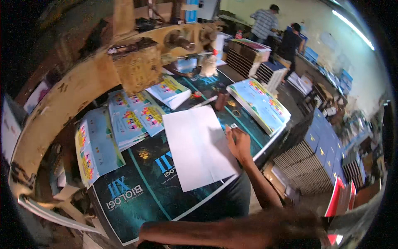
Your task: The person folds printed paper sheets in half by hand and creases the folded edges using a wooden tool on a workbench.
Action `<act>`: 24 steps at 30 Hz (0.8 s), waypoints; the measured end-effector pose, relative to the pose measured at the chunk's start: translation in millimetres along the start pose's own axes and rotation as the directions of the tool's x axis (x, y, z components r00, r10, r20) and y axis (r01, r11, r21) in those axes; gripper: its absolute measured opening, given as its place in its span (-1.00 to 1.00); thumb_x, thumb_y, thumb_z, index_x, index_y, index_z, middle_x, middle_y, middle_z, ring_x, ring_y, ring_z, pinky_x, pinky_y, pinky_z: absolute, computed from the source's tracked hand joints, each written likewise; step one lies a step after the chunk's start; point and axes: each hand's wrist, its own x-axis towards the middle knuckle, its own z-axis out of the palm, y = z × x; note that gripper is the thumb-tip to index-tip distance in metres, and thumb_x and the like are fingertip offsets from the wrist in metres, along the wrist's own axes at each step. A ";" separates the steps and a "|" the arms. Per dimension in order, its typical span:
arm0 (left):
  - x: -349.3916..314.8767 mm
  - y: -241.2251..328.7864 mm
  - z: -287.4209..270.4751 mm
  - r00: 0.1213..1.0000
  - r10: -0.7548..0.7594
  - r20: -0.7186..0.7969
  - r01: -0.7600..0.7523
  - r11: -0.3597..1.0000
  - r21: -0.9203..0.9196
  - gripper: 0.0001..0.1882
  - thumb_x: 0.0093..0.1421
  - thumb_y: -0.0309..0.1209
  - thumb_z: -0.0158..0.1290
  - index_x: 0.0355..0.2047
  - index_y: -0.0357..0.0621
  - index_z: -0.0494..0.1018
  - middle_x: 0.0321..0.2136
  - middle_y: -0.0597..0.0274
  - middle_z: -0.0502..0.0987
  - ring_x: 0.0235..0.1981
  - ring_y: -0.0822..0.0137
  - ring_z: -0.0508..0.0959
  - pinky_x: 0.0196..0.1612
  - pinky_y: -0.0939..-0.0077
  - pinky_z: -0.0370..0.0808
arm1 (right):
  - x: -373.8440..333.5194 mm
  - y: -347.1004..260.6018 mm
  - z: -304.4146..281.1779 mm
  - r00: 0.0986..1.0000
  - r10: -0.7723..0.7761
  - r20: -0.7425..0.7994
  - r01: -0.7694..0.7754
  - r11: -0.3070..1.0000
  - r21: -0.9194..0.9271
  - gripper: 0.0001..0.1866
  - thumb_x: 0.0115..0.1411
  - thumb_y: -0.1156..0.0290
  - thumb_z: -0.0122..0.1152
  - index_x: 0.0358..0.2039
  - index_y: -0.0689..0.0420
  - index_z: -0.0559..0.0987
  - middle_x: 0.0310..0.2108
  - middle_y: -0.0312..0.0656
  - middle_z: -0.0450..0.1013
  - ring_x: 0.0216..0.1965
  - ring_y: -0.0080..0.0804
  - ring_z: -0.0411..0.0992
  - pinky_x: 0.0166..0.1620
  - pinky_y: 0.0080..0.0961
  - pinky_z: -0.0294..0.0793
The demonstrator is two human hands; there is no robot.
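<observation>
A large blank white sheet (201,147) with a faint crease lies at an angle on the dark, teal-printed sheet (151,191) that covers the table. At its right edge is my right hand (239,143), fingers bent together around something small with blue and white showing; its kind cannot be made out. My left forearm (224,234) stretches across the lower edge, and its hand is out of sight. Left of the white sheet lie light-blue printed covers (134,116), overlapping, and another cover (97,145) nearer me. A stack of similar covers (261,103) sits to the right.
A wooden-coloured machine frame (70,95) curves around the table's left and back, with a worn block (137,66) above the covers. A brown cylinder-like piece (222,101) stands behind the sheet. Tall stacks of blue-covered books (311,153) stand right. Two people (265,23) work at the back.
</observation>
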 end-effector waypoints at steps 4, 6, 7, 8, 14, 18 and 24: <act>53.3 41.4 21.3 0.815 0.559 0.153 -0.388 0.722 -0.572 -0.67 0.13 -0.31 0.06 -0.14 -0.24 0.39 -0.32 0.07 0.42 -0.25 0.13 0.50 -0.23 0.30 0.46 | -2.9 2.2 -0.8 0.997 -0.077 -0.012 0.077 0.996 -0.036 -0.68 0.25 0.24 0.09 -0.52 0.23 0.49 -0.55 0.03 0.43 -0.47 0.08 0.44 -0.39 -0.12 0.40; 58.1 49.4 18.5 0.720 0.680 0.136 -0.429 0.591 -0.683 -0.69 0.15 -0.31 0.01 -0.16 -0.24 0.38 -0.34 0.08 0.40 -0.25 0.12 0.48 -0.25 0.28 0.45 | -2.5 0.4 -0.1 1.000 -0.023 -0.008 0.023 0.999 -0.027 -0.65 0.27 0.21 0.08 -0.54 0.22 0.50 -0.54 0.03 0.44 -0.48 0.09 0.44 -0.40 -0.12 0.40; 55.2 50.5 15.7 0.726 0.675 0.135 -0.428 0.596 -0.679 -0.68 0.15 -0.29 0.01 -0.16 -0.25 0.38 -0.33 0.07 0.40 -0.25 0.12 0.49 -0.24 0.28 0.46 | -3.7 -1.9 -0.3 1.000 -0.030 -0.006 0.030 0.999 -0.019 -0.65 0.27 0.21 0.08 -0.54 0.22 0.50 -0.54 0.03 0.44 -0.48 0.09 0.44 -0.40 -0.12 0.40; 53.3 49.5 11.3 0.744 0.658 0.115 -0.433 0.608 -0.666 -0.66 0.15 -0.28 0.01 -0.15 -0.25 0.39 -0.33 0.07 0.41 -0.25 0.12 0.49 -0.24 0.28 0.46 | -3.4 -3.9 -2.6 1.000 -0.010 -0.013 0.010 1.000 -0.028 -0.63 0.27 0.19 0.08 -0.54 0.22 0.49 -0.54 0.02 0.44 -0.48 0.09 0.45 -0.41 -0.13 0.40; 31.8 30.4 -18.9 0.843 0.535 -0.058 -0.457 0.656 -0.600 -0.58 0.14 -0.18 0.00 -0.12 -0.26 0.39 -0.29 0.04 0.42 -0.23 0.10 0.50 -0.23 0.28 0.47 | 48.1 -53.8 -25.5 0.863 -0.450 -0.228 0.452 0.891 -0.046 -0.84 0.11 0.51 0.27 -0.58 0.22 0.51 -0.61 -0.11 0.42 -0.50 -0.11 0.41 -0.35 -0.30 0.37; 20.0 28.6 -37.4 0.865 0.469 -0.180 -0.485 0.686 -0.542 -0.52 0.13 -0.12 0.00 -0.10 -0.27 0.39 -0.27 0.02 0.43 -0.21 0.09 0.51 -0.22 0.28 0.47 | 143.4 -99.8 -38.4 0.711 -0.648 -0.274 0.653 0.752 -0.084 -0.83 0.06 0.55 0.24 -0.30 0.22 0.53 -0.31 -0.07 0.47 -0.20 -0.03 0.40 -0.08 -0.23 0.32; 12.3 18.0 -57.8 0.859 0.421 -0.291 -0.512 0.697 -0.503 -0.43 0.12 -0.03 -0.01 -0.07 -0.29 0.40 -0.23 -0.01 0.45 -0.20 0.08 0.52 -0.20 0.28 0.48 | 267.7 -100.6 -17.4 0.716 -0.689 -0.115 0.653 0.719 -0.239 -0.54 0.07 0.42 0.16 0.02 0.19 0.38 -0.04 -0.06 0.38 0.15 0.03 0.19 0.14 -0.04 0.13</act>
